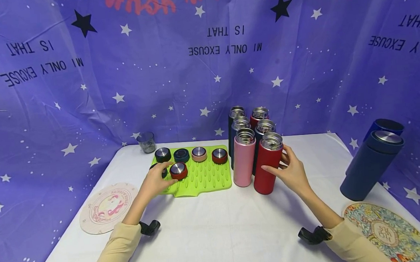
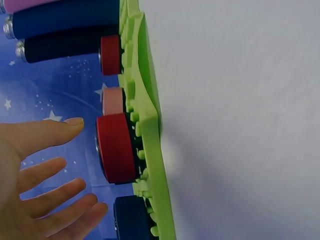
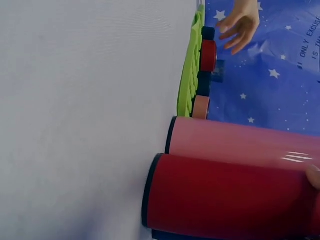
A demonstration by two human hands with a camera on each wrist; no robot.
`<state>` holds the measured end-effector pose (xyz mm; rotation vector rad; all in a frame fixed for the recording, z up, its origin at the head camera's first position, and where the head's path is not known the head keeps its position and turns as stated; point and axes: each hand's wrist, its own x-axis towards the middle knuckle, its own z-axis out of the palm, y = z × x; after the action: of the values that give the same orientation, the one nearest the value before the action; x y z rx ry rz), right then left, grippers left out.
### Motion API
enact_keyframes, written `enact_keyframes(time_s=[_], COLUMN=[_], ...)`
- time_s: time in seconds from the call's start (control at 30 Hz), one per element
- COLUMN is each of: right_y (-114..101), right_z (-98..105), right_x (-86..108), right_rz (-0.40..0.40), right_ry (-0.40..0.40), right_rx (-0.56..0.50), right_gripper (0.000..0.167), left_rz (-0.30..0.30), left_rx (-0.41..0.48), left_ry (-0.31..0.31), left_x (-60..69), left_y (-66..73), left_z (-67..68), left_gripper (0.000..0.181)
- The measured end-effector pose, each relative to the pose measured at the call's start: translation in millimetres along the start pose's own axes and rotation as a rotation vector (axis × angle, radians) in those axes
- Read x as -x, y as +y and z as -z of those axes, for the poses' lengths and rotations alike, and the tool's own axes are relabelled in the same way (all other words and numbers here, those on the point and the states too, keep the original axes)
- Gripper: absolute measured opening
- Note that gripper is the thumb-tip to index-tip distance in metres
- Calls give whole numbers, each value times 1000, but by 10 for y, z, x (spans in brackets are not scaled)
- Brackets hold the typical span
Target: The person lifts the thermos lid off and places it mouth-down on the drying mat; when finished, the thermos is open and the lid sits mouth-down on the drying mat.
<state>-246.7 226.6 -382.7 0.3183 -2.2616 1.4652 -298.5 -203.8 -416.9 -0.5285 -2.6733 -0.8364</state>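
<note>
My left hand (image 1: 157, 181) hovers beside a red lid (image 1: 178, 171) on the green mat (image 1: 207, 175); in the left wrist view its fingers are spread, with a gap between them and the red lid (image 2: 116, 148). My right hand (image 1: 292, 171) has its thumb and fingers around the upper part of the front red bottle (image 1: 265, 167), which stands upright without a lid. A pink bottle (image 1: 244, 159) stands just left of it. In the right wrist view a thumb tip (image 3: 314, 176) lies against the red bottle (image 3: 230, 197).
Several lidless bottles stand behind the front pair. Other lids, including a pink one (image 1: 199, 154), sit on the mat. A dark glass (image 1: 147, 143) stands behind it. Round mats lie left (image 1: 108, 208) and right (image 1: 387, 232); two blue bottles, one nearer (image 1: 371, 167), stand far right.
</note>
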Motion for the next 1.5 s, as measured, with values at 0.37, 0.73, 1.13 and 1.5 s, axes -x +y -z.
enact_keyframes(time_s=[0.37, 0.73, 1.13, 1.5], right_y=[67, -279, -5, 413], right_z=[332, 832, 1494, 1810], right_x=[189, 547, 694, 554], right_rz=[103, 178, 111, -94], right_ry=[-19, 197, 601, 747], right_rx=[157, 232, 266, 181], right_gripper=[84, 84, 80, 77], left_rz=[18, 103, 100, 96], left_rx=[-3, -98, -114, -116], left_ry=[-117, -224, -224, -221], left_x=[177, 236, 232, 230], left_y=[67, -22, -57, -78], left_z=[35, 16, -6, -24], left_gripper=[57, 61, 59, 59])
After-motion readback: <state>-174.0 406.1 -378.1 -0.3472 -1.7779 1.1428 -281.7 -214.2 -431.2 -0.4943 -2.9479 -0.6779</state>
